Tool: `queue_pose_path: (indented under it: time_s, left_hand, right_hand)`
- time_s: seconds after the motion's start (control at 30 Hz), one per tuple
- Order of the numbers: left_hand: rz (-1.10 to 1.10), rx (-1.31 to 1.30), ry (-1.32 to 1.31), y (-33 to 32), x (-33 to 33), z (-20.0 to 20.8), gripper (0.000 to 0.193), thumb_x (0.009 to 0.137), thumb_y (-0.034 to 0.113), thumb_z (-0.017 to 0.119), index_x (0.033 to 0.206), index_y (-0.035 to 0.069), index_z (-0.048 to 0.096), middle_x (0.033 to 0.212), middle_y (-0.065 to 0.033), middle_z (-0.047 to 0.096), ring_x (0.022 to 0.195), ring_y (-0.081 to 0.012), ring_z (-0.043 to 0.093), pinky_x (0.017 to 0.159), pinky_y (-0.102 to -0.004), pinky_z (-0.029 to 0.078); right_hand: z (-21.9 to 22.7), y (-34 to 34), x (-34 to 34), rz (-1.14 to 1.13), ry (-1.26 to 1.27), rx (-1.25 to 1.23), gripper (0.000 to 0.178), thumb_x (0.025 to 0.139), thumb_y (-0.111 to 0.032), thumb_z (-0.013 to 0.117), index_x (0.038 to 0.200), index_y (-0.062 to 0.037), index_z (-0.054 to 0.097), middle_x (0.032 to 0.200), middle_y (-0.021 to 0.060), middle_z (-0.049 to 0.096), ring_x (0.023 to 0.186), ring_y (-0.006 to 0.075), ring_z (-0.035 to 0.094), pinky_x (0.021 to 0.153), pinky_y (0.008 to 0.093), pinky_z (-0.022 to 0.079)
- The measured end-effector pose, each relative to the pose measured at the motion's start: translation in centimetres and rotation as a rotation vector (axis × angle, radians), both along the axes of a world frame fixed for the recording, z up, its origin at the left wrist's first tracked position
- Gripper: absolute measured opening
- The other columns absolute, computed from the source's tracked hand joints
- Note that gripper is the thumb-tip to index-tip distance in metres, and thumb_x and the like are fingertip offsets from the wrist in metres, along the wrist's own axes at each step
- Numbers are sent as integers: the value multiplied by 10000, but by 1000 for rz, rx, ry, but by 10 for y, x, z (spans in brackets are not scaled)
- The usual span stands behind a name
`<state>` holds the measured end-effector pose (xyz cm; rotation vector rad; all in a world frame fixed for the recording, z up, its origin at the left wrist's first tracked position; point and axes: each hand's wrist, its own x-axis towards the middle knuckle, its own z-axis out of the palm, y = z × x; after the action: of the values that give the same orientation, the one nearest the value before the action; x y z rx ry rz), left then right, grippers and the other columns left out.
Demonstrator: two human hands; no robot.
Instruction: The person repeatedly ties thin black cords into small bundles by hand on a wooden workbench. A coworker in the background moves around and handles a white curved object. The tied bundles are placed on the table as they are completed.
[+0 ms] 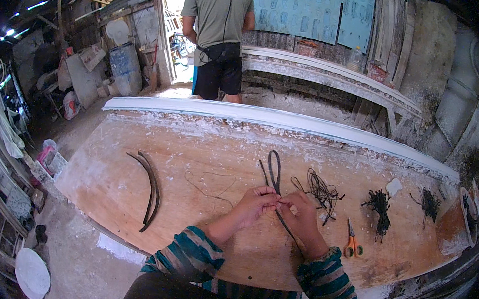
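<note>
My left hand and my right hand meet at the middle of the wooden table, fingers pinched together on a black strip. Beyond my fingers the strip bends into a narrow upright loop with a loose end beside it; another length runs toward me under my right hand. Whether a thin thread is also between the fingertips is too small to tell. Right of my hands lie a tangle of black cords, orange-handled scissors and a tied black cord bundle. Two curved dark strips rest at the left.
Loose thin threads lie left of my hands. Another cord bundle sits near a dusty bucket at the right end. A long white moulding borders the far edge. Beyond it stands a person, back turned.
</note>
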<state>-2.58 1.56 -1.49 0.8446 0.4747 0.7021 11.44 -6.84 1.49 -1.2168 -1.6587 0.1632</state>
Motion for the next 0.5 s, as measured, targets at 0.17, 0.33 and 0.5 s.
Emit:
queue_pose_path:
  time_s: [0.17,0.33,0.5]
  left_hand:
    - [-2,15,3,-4,0,8,55,800,42,583,852,40,566,817,-45,608,730,-110,587,635,-203,483]
    - [-19,42,-31,-6,1,5,31,811,54,576,835,62,557,789,-22,592,718,-85,568,647,-209,484]
    - [-3,3,-60,-8,1,7,16,822,69,569,824,72,554,749,2,566,694,-64,550,641,-208,483]
  right_hand:
    - [5,-3,-7,-36,233,-83,73,754,7,607,800,-9,553,740,52,553,670,104,536,616,237,433]
    - [-8,3,-5,3,505,-173,55,776,-10,578,830,-2,580,770,68,587,720,125,556,645,248,448]
    - [-9,3,-2,-16,371,-200,122,784,-16,580,898,10,617,836,84,618,764,140,581,674,248,459]
